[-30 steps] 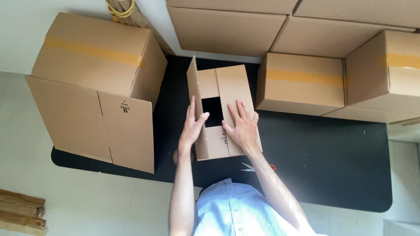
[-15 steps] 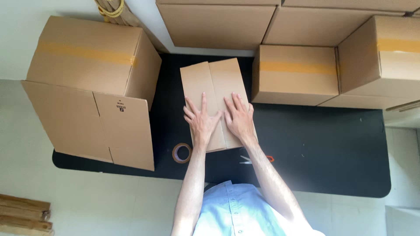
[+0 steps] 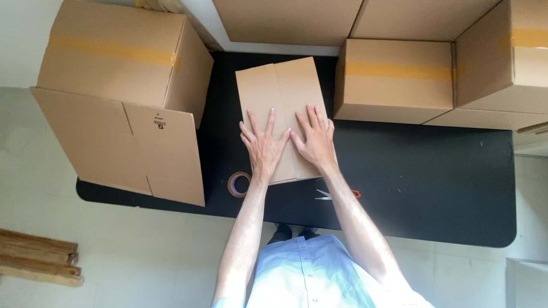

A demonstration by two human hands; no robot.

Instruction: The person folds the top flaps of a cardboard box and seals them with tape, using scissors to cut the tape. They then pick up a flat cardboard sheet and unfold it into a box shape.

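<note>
Cardboard box [image 3: 279, 91] (flaps closed) under both flat hands on table [image 3: 434, 182].

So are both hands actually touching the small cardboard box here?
Touching. The head view shows the left hand and right hand lying flat, fingers spread, on the closed flaps of the small cardboard box, with no gap visible beneath the palms.

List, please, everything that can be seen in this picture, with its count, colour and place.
small box: one, brown, flaps shut, table centre, under both hands
large open box: one, brown, taped, table's left end
taped boxes: at least two, brown, upper right
flat cardboard: brown, top edge
tape roll: one, beside the small box
scissors: one, orange-handled, near edge
table: one, black
wooden planks: lower left floor
left hand: flat on small box
right hand: flat on small box
</note>
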